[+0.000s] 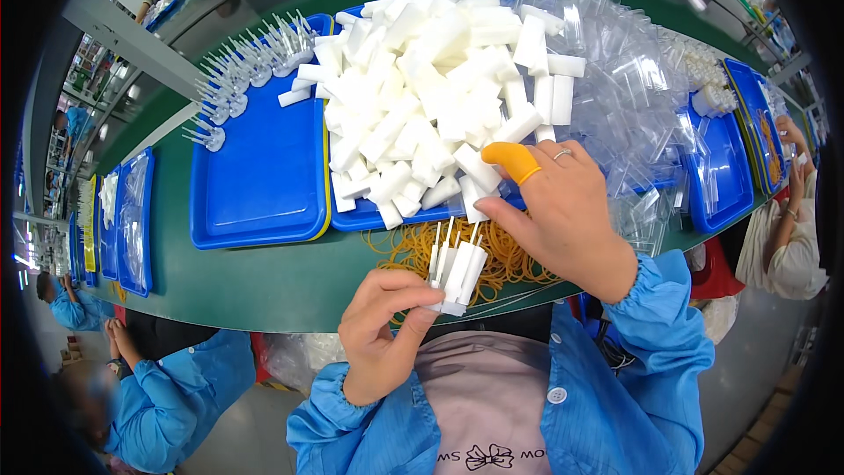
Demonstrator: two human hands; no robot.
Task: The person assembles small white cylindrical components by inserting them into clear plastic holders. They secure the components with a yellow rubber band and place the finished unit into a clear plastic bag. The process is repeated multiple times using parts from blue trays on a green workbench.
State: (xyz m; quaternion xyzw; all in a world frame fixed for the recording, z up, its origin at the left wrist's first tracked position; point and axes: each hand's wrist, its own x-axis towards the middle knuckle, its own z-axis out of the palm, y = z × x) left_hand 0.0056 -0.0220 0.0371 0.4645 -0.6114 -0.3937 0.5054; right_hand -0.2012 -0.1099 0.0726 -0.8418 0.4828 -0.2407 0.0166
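Observation:
My left hand (pixel 387 321) pinches the base of a small white pronged piece (pixel 454 306) in front of my body. Thin white rods stand up from it, and white foam blocks (pixel 466 273) sit upright on some of them. Just above, my right hand (pixel 567 207) wears an orange finger cot (pixel 512 161) on one finger. Its thumb and that finger close around a white foam block (pixel 473 193) at the near edge of a large heap of foam blocks (pixel 431 70). The fingers partly hide this block.
Yellow-brown rubber bands (pixel 510 268) lie on the green table (pixel 255 290) behind my left hand. At left, a blue tray (pixel 259 185) has several white pronged pieces (pixel 233 79) along its rim. Clear plastic sleeves (pixel 615 70) pile up at right. Other people sit at both sides.

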